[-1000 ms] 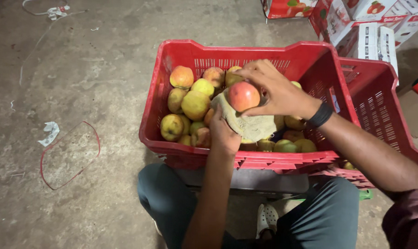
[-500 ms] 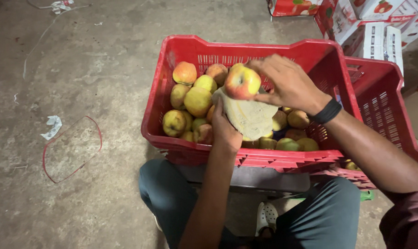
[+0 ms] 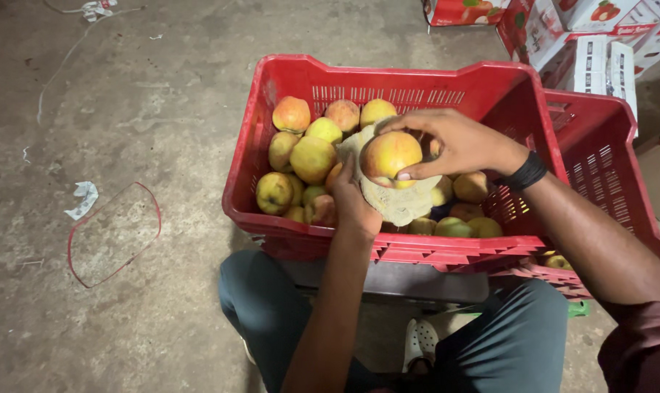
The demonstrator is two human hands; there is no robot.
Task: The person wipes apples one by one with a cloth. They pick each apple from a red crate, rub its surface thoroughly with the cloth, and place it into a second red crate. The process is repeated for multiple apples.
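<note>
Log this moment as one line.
left hand: holds cloth | right hand: grips apple on cloth | below: red crate of apples

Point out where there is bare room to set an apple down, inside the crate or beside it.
Inside the red crate, free room shows only at the far right corner, along the slotted wall. The apple pile crowds the left and front. The right hand and left hand with the cloth fill the middle. The concrete floor left of the crate lies bare beyond the red loop.
</note>
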